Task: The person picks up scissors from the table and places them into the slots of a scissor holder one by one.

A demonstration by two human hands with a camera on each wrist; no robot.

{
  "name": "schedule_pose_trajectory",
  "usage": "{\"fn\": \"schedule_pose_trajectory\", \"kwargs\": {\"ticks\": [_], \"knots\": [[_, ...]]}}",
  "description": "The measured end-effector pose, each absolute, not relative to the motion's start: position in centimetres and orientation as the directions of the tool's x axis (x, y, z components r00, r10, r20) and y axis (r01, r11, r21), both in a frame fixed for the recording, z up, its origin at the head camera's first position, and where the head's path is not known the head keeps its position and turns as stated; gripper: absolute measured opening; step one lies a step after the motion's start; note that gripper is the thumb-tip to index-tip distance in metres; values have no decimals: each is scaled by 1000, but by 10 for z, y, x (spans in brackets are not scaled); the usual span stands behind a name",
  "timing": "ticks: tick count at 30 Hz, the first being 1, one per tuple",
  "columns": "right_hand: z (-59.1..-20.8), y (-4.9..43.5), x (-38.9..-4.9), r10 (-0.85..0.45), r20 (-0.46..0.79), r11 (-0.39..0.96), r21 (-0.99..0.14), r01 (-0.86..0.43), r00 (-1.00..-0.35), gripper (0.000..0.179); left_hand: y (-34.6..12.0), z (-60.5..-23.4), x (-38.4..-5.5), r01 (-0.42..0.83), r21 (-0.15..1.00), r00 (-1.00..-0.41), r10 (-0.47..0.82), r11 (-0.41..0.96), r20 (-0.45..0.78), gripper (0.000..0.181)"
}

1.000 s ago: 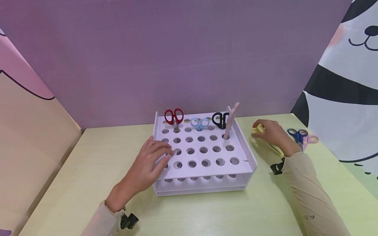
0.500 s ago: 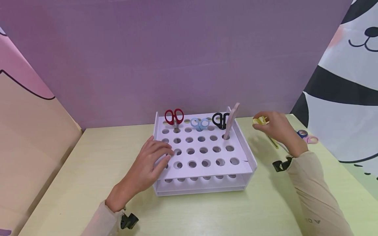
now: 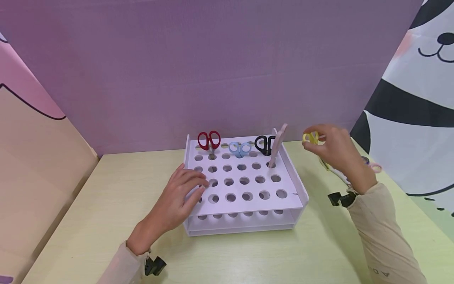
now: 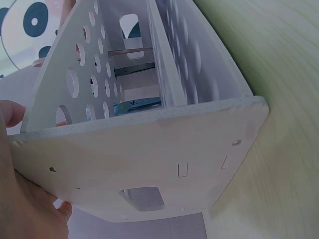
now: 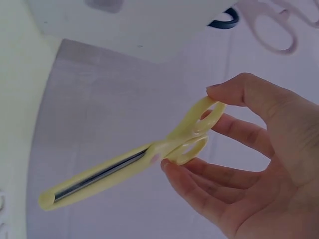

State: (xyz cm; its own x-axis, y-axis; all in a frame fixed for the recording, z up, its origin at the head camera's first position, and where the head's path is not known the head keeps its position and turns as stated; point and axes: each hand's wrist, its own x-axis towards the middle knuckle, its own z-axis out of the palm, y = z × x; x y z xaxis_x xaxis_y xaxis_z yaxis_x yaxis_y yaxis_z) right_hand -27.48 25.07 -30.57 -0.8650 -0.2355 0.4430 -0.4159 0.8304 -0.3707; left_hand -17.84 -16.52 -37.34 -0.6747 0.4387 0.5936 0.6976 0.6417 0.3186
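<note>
My left hand (image 3: 182,197) rests on the left edge of a white rack (image 3: 248,203) with rows of round holes, fingers loosely bent over its top. In the left wrist view a fingertip also lies along the outer side wall (image 4: 124,164). My right hand (image 3: 335,152) pinches yellow scissors (image 5: 172,144) by the handle loops, right of the rack and above the table. Their long yellow-edged blades point down and away from the fingers. In the rack stand red-handled scissors (image 3: 209,141), light blue scissors (image 3: 240,149), black scissors (image 3: 263,145) and pale pink scissors (image 3: 278,146).
Navy-handled scissors (image 3: 365,159) and pink-handled scissors (image 3: 376,168) lie on the table (image 3: 106,205) at the right, partly hidden behind my right hand. A purple backdrop (image 3: 227,71) rises behind the rack, and a panda-print panel (image 3: 418,130) borders the right side.
My right hand has lifted the yellow scissors off the table, rising and shifting slightly right. It now hides more of the navy scissors. My left hand and the rack have stayed still.
</note>
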Motion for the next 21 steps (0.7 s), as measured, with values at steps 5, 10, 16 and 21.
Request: {"fn": "schedule_pose_trajectory", "kwargs": {"ticks": [5,10,16,21], "knots": [[-296,244,-264,-237,499,818,-360,-448,-833,29,-165,-373,-178,699,316,-672,439,641,596,24],[-287,237,-254,-244,553,809,-337,-482,-797,25,-165,-374,-179,701,309,-667,440,642,601,24],[-277,228,-241,-256,603,797,-311,-518,-756,24,-165,-374,-179,702,310,-667,439,641,602,24],[-269,224,-230,-282,650,783,-270,-561,-706,25,-165,-374,-179,700,314,-670,439,641,599,24]]}}
